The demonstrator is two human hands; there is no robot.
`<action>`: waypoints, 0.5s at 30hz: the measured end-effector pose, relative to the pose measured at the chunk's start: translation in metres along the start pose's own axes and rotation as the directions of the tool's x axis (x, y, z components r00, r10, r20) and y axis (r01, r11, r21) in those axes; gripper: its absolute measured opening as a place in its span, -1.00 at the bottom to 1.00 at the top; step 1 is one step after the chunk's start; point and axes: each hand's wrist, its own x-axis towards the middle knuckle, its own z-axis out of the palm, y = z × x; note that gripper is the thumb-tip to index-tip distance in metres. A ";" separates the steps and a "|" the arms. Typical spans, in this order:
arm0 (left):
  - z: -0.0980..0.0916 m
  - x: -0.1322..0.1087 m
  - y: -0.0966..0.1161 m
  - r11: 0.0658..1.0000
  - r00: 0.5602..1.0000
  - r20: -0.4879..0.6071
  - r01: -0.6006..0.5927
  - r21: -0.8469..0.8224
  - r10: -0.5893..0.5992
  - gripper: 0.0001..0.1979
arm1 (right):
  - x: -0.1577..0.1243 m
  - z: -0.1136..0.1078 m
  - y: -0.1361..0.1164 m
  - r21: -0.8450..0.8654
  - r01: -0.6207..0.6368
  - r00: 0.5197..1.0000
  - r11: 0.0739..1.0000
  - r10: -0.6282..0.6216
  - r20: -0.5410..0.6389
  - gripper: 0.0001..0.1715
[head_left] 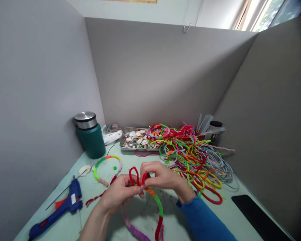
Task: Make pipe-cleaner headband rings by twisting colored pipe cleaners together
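Pipe cleaner (130, 174) loops upward between both grips, pinched by left hand (119, 194) and right hand (163, 177); hoop (160, 207) curves below.

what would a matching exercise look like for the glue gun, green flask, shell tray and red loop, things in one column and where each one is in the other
Things
1. glue gun
2. green flask
3. shell tray
4. red loop

Places
a. pinched between the left hand and right hand
b. upright at the back left, by the left wall
c. lying at the front left of the table
d. by the back wall, touching the pipe cleaner pile

Pairs: 1-c, 2-b, 3-d, 4-a
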 end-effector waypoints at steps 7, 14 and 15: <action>0.005 0.012 -0.006 0.993 0.962 -0.256 -0.064 0.104 0.089 -0.76 | 0.004 0.013 -0.005 -0.400 -0.248 0.943 0.882 0.124 -0.310 -0.79; 0.009 0.020 -0.010 0.948 0.877 -0.405 -0.155 0.277 0.261 -0.80 | 0.012 0.032 0.004 -0.368 -0.578 0.758 0.729 0.312 -0.573 -0.76; 0.009 0.019 -0.009 0.953 0.881 -0.403 -0.148 0.266 0.249 -0.79 | 0.011 0.030 0.003 -0.358 -0.562 0.772 0.746 0.316 -0.552 -0.75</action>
